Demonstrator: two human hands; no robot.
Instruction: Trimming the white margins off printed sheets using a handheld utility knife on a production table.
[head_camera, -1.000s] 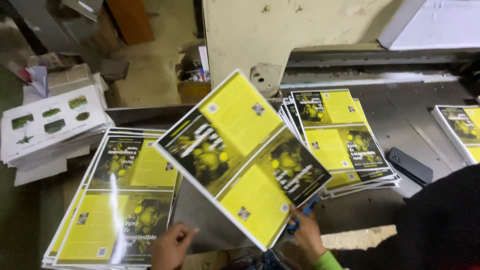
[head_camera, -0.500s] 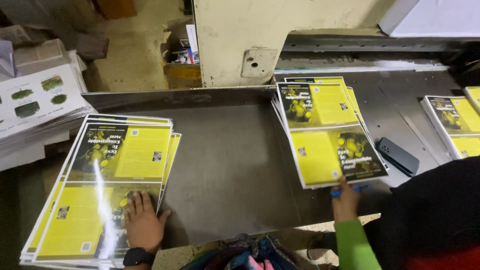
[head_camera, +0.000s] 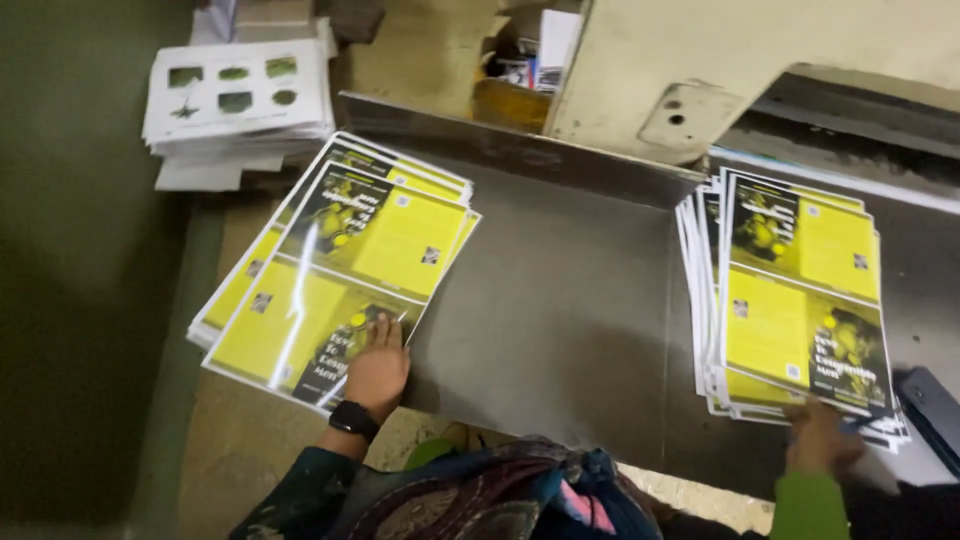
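A stack of glossy yellow-and-black printed sheets (head_camera: 330, 270) lies at the left, partly over the edge of the grey metal table (head_camera: 560, 310). My left hand (head_camera: 378, 365), with a black watch on the wrist, rests flat on the near corner of its top sheet. A second stack of the same sheets (head_camera: 800, 290) lies on the table at the right. My right hand (head_camera: 822, 440), in a green sleeve, is blurred at that stack's near edge, touching the lowest corners. Whether it grips a sheet is unclear.
A pile of white die-cut cardboard sheets (head_camera: 240, 95) sits at the far left. A beige machine body (head_camera: 720, 60) overhangs the table's back. A box of small items (head_camera: 520, 80) stands behind the raised metal edge. A dark flat object (head_camera: 935, 405) lies at the far right.
The sheet held up in both hands a second ago now lies on the left stack under my left hand. My right hand has gone to the right stack's near edge. The view shifted left.
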